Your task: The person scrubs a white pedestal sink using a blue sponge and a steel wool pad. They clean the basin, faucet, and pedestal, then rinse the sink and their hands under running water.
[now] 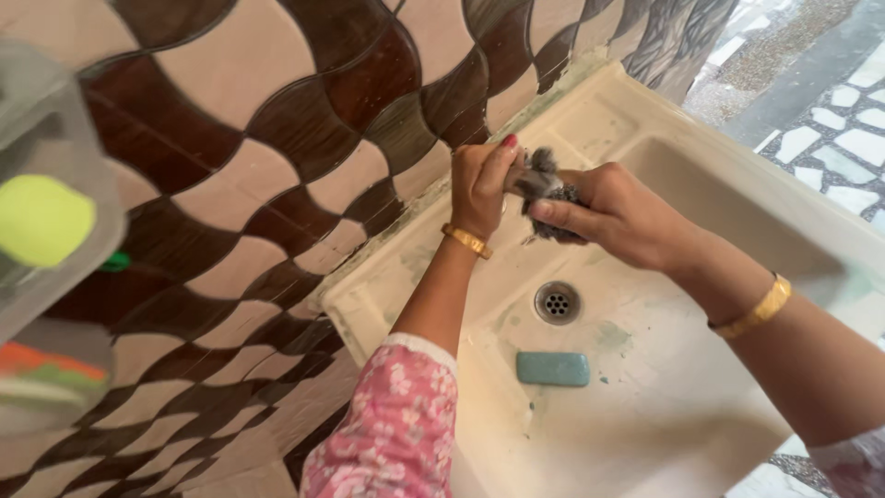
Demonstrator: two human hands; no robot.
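Left hand (479, 189): raised over the back edge of the sink (701, 198), fingers curled, grip pinching one end of the scrubber (546, 189). Gold bangle (466, 241) on the wrist, pink floral sleeve (396, 429) below.

Right hand (616, 217): just beside the left, grip pressed together around the other side of the scrubber, thumb laid across its front. Second gold bangle (758, 311) on this wrist.

Scrubber: dark grey, fibrous, bunched; held between both hands, above the basin and clear of its floor.

Sink: cream-coloured, stained. Round metal drain (557, 302) directly below the hands. Teal soap bar (552, 368) flat on the basin floor, near the drain, apart from it.

Surroundings: brown and beige wave-pattern wall tiles (258, 148) behind the sink. Blurred clear container (55, 194) with a yellow-green round object inside, far left. Pale paving stones (843, 138), upper right.
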